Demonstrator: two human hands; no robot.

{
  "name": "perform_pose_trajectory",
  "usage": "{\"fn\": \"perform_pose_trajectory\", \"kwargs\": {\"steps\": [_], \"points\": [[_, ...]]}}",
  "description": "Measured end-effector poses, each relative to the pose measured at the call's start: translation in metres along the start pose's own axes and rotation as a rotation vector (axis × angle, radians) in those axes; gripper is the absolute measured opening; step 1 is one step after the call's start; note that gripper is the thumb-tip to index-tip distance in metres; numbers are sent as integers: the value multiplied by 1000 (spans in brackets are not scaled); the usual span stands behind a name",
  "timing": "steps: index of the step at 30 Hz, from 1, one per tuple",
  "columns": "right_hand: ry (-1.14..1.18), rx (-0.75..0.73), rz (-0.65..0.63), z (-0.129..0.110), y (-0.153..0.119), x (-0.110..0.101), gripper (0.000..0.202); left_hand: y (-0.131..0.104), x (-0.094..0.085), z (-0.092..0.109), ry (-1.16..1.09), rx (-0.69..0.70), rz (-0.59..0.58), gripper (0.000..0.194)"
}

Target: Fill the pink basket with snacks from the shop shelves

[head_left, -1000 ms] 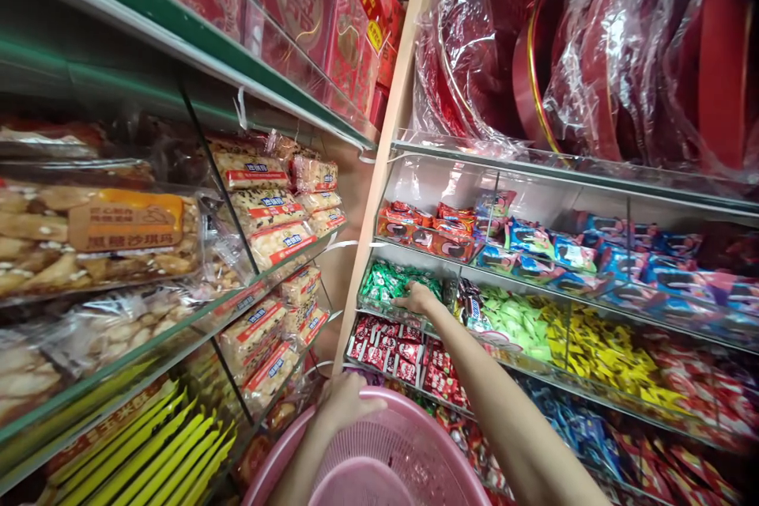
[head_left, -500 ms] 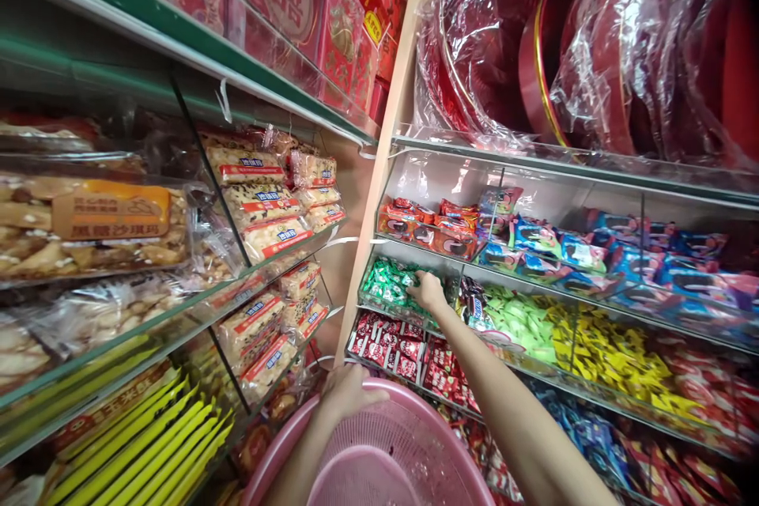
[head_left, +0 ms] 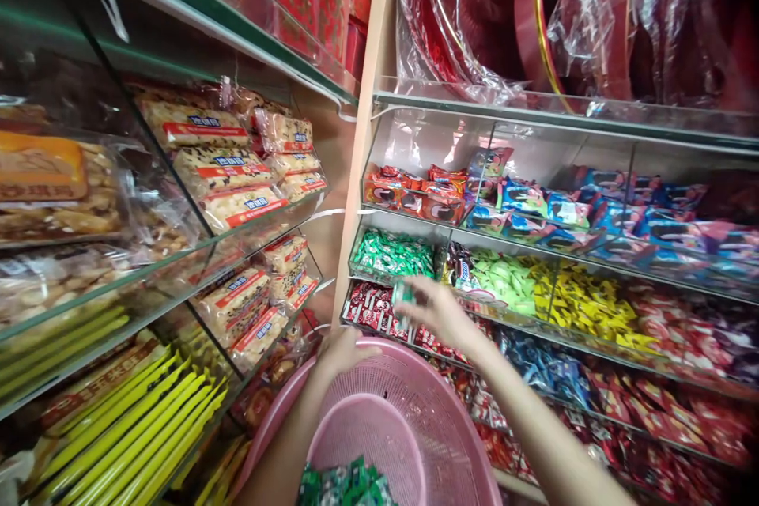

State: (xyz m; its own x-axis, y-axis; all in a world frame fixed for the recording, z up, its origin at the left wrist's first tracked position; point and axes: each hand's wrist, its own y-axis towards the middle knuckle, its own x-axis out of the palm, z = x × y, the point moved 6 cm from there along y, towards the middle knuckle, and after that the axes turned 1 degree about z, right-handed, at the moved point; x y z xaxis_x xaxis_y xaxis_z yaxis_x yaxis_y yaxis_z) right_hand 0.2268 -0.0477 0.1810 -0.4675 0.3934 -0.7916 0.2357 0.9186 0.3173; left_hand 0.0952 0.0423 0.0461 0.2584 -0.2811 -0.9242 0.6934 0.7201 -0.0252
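My left hand [head_left: 339, 354] is closed over the far rim of a pink plastic basket [head_left: 442, 387]. My right hand [head_left: 436, 308] is above the basket, just in front of the shelves, its fingers curled round a few green-wrapped candies [head_left: 404, 300], slightly smeared by motion. Behind it, a clear compartment holds a heap of green-wrapped candies [head_left: 391, 253]. A pile of green candies [head_left: 349, 484] lies on the basket's floor, cut off by the lower edge of the view.
Red-wrapped candies [head_left: 372, 308] fill the tier below the green ones. To the right lie light green candies [head_left: 504, 277] and yellow candies [head_left: 578, 300]. Glass shelves on the left hold wrapped sachima bars [head_left: 237, 205] and yellow packets [head_left: 136, 427]. Plastic-covered red round items [head_left: 522, 16] stand above.
My right hand has come out of the green candy compartment, down towards the basket, with green candies in it. The view has tilted down, showing green candies in the basket. My left hand stays on the rim.
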Motion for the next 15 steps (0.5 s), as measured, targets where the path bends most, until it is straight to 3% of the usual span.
{"fn": "perform_pose_trajectory", "kwargs": {"steps": [2, 5, 7, 11, 15], "points": [[152, -93, -172, -17, -55, 32, 30, 1, 0, 3, -1, 18, -6, 58], [190, 30, -382, -18, -125, 90, 30, 0, 2, 7, 5, 40, -8, 59], [216, 111, -429, -12, -155, 123, 43, -1, 6, 9, 9, 49, -12, 60], [149, 287, -577, 9, -187, 172, 58, -6, 17, 11, 5, 59, -42, 59], [85, 373, -577, 22, -196, 187, 60, -9, 28, 16, -5, 76, -79, 56]]}}
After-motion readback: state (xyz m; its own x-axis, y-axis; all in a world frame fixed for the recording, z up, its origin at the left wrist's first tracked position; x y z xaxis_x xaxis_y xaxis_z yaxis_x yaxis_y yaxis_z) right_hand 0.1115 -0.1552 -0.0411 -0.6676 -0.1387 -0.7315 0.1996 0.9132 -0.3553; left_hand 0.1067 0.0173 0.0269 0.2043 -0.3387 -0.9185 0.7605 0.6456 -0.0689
